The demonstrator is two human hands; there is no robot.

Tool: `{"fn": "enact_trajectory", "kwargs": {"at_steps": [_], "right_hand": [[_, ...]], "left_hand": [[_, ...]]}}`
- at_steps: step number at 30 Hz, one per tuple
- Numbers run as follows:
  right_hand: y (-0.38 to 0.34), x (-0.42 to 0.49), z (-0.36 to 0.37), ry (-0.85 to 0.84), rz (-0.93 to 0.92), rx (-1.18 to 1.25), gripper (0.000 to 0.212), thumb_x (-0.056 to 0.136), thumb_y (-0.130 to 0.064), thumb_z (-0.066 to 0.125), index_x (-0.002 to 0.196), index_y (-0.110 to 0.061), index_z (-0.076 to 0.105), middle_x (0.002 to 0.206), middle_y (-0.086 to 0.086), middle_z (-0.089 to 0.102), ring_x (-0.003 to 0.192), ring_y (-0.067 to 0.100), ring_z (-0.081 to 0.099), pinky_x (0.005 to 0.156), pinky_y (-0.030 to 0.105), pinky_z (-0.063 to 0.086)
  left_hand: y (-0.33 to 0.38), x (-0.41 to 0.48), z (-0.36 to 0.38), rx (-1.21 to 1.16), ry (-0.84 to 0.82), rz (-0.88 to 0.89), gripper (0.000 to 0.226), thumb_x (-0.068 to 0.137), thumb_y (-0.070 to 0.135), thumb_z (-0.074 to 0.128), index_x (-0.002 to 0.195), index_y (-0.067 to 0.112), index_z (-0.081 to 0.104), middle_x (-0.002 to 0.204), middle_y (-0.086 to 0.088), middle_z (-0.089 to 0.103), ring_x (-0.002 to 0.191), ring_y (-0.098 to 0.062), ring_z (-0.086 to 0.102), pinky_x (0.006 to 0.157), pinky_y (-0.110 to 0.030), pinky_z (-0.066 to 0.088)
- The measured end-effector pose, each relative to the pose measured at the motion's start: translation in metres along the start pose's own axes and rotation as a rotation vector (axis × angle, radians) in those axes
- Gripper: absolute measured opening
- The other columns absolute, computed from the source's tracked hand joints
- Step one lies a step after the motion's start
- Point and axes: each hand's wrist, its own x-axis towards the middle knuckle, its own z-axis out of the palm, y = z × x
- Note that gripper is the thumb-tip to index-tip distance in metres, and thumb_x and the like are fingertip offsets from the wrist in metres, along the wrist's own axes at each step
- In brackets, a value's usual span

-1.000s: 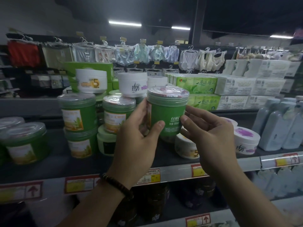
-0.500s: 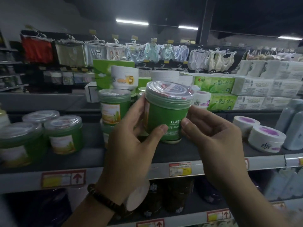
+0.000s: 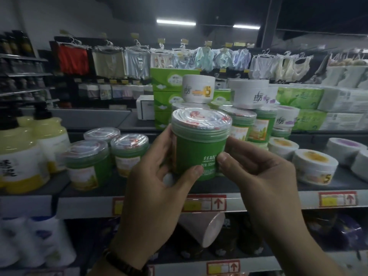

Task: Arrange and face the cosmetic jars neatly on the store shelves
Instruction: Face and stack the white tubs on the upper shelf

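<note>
A green jar [image 3: 199, 148] with a clear-wrapped lid is gripped by the curled fingers [image 3: 194, 171] of the left hand [image 3: 159, 188], the thumb pressed low on the jar's front. The right hand [image 3: 258, 180] is closed on the jar's right side, its thumb laid beside the white print. The jar is held upright in the air, in front of and just above the front edge of the grey shelf [image 3: 278, 200]. Its picture label is turned to the left and only partly seen. A dark bead bracelet [image 3: 123, 263] is worn on the left wrist, well below the jar. To the left of the jar, three matching jars [image 3: 87, 164] are stood on the shelf, and further left yellow-and-white bottles [image 3: 22, 154] are seen. Just behind the jar and to its right, more stacked green jars [image 3: 262, 124] are shown. Two tall white jars [image 3: 198, 88] are set on top of them, above the held jar. To its right, low white jars [image 3: 314, 168] with yellow-centred lids are stood on the shelf, and purple-lidded white jars [image 3: 346, 150] are placed beyond them. Red-bordered price tags [image 3: 204, 203] are fixed to the shelf edge below the jar. Far behind the jar, green tissue packs [image 3: 169, 86] and a row of garments on hangers [image 3: 137, 60] are displayed.
</note>
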Motion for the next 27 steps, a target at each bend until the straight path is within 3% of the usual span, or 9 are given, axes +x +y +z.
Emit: {"fn": "enact_trajectory", "kwargs": {"at_steps": [4, 10, 14, 17, 23, 27], "right_hand": [[0.012, -0.003, 0.020, -0.040, 0.044, 0.009, 0.039, 0.087, 0.002, 0.080, 0.124, -0.009, 0.078, 0.107, 0.000, 0.084, 0.104, 0.012, 0.080, 0.088, 0.021, 0.063], [0.034, -0.001, 0.052, -0.100, 0.072, 0.041, 0.035, 0.086, 0.010, 0.079, 0.116, -0.009, 0.080, 0.100, -0.005, 0.084, 0.098, 0.007, 0.081, 0.080, 0.014, 0.061], [0.047, 0.002, 0.065, -0.150, 0.100, 0.055, 0.035, 0.086, 0.008, 0.080, 0.114, -0.012, 0.080, 0.098, -0.006, 0.085, 0.097, 0.008, 0.081, 0.079, 0.015, 0.061], [0.059, 0.005, 0.072, -0.184, 0.137, 0.059, 0.038, 0.086, 0.007, 0.081, 0.118, -0.013, 0.080, 0.102, -0.002, 0.085, 0.102, 0.013, 0.081, 0.085, 0.021, 0.063], [0.081, 0.010, 0.082, -0.273, 0.182, 0.051, 0.046, 0.085, 0.012, 0.082, 0.121, -0.017, 0.079, 0.106, -0.005, 0.084, 0.105, 0.011, 0.080, 0.087, 0.021, 0.063], [0.093, 0.010, 0.089, -0.302, 0.179, 0.026, 0.052, 0.084, 0.011, 0.082, 0.126, -0.018, 0.078, 0.110, -0.008, 0.084, 0.109, 0.008, 0.079, 0.092, 0.023, 0.062]], "left_hand": [[-0.004, -0.006, -0.021, 0.034, 0.021, -0.049, 0.079, 0.086, 0.005, 0.081, 0.149, 0.041, 0.048, 0.132, 0.038, 0.064, 0.126, 0.008, 0.061, 0.097, -0.014, 0.054], [-0.022, -0.009, -0.051, 0.062, 0.128, -0.139, 0.088, 0.070, 0.029, 0.087, 0.150, 0.040, 0.053, 0.140, 0.014, 0.066, 0.126, -0.004, 0.066, 0.098, -0.027, 0.059], [-0.033, -0.010, -0.064, 0.107, 0.190, -0.165, 0.094, 0.067, 0.033, 0.088, 0.153, 0.041, 0.051, 0.143, 0.015, 0.058, 0.126, -0.004, 0.065, 0.095, -0.029, 0.061], [-0.036, -0.011, -0.067, 0.116, 0.242, -0.181, 0.095, 0.062, 0.030, 0.085, 0.151, 0.038, 0.053, 0.139, 0.017, 0.058, 0.118, 0.006, 0.065, 0.089, -0.018, 0.059], [-0.046, -0.020, -0.071, 0.172, 0.361, -0.218, 0.089, 0.057, 0.024, 0.086, 0.141, 0.041, 0.061, 0.140, 0.017, 0.061, 0.113, 0.004, 0.068, 0.085, -0.014, 0.058], [-0.053, -0.024, -0.077, 0.219, 0.387, -0.221, 0.083, 0.066, 0.012, 0.088, 0.141, 0.037, 0.062, 0.143, 0.020, 0.058, 0.112, 0.009, 0.067, 0.082, -0.008, 0.056]]}}
